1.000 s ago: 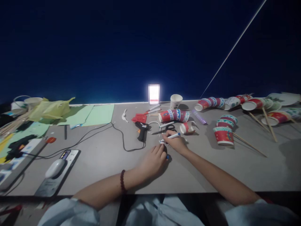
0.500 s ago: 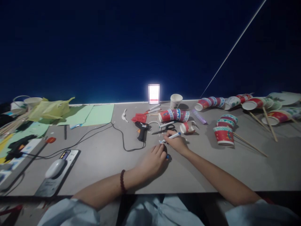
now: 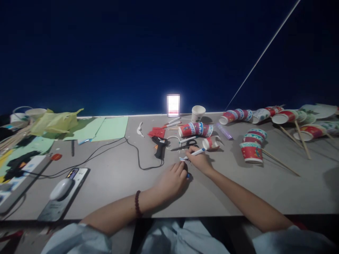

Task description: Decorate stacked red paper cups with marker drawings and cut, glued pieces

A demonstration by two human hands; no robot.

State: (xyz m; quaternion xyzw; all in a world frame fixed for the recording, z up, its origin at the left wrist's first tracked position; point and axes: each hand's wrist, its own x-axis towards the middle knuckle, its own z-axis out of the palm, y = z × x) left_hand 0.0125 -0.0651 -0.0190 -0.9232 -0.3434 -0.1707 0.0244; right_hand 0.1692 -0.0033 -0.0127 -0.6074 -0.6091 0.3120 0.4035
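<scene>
My right hand (image 3: pixel 199 160) is closed round a white marker (image 3: pixel 196 152) with a blue end. Its tip rests at a small white paper piece (image 3: pixel 182 159) that bears blue marks. Beside it my left hand (image 3: pixel 173 178) lies low on the table, fingers bent, fingertips at the near edge of this piece. A blue marker cap (image 3: pixel 188 175) pokes out under the left hand by the thumb. Just beyond the hands are black-handled scissors (image 3: pixel 191 143) and a cut red-and-white paper cup (image 3: pixel 210 143). A black glue gun (image 3: pixel 159 147) lies left of them.
Joined patterned cups (image 3: pixel 196 129) and a white cup (image 3: pixel 198 113) stand behind. More cups with sticks (image 3: pixel 253 151) lie right. To the left are green paper sheets (image 3: pixel 111 128), a yellow bag (image 3: pixel 57 121), a power strip (image 3: pixel 23 183) and a phone (image 3: pixel 76 181) under a white case.
The marker in my right hand has shifted slightly right, and more blue marking shows on the paper piece. My left hand stays nearly still.
</scene>
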